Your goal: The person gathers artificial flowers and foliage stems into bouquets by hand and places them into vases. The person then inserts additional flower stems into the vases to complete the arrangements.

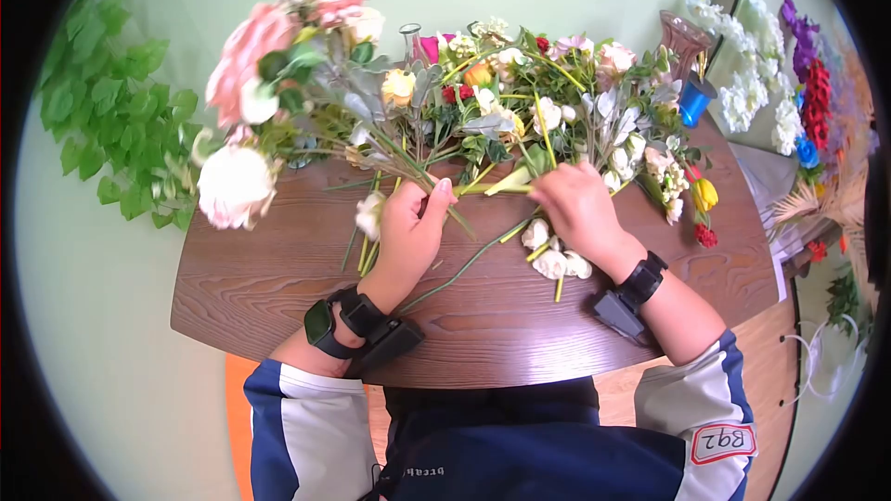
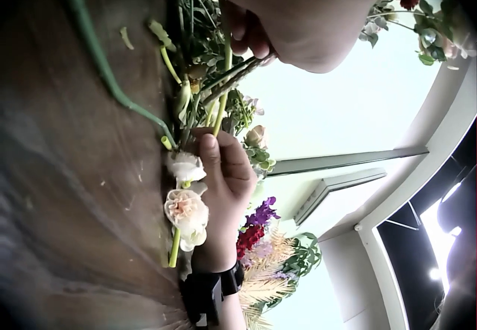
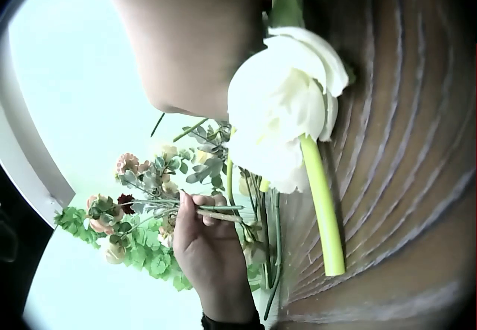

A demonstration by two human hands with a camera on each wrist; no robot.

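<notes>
Pink and white blooms are crowning the bouquet (image 1: pixel 302 70), which is spreading beyond and to the left of the left hand (image 1: pixel 413 227) — that hand is clamping its gathered stems (image 1: pixel 394 153) between thumb and curled fingers. The right hand (image 1: pixel 583 213) is hovering near it over the table (image 1: pixel 251 269), thumb and fingertips together, pinching a light green stem (image 2: pixel 221 110). White flowers (image 1: pixel 549 264) are lying just below the right hand, on the person's side.

On the right sleeve a red-bordered label (image 1: pixel 724 443) is apparently reading "B92"; small lettering (image 1: pixel 422 471) on the dark blue clothing is seemingly spelling "break", too blurred for certainty.

The bouquet's long axis is running diagonally: its heads are pointing away from the person and leftward, its cut ends rightward and nearer the person, poking out past the left hand. The pinched stem is stretching from the right fingertips toward the left hand — where it is ending, I cannot tell. A thin dark green stem (image 1: pixel 473 264) is curving across the table between the wrists.
</notes>
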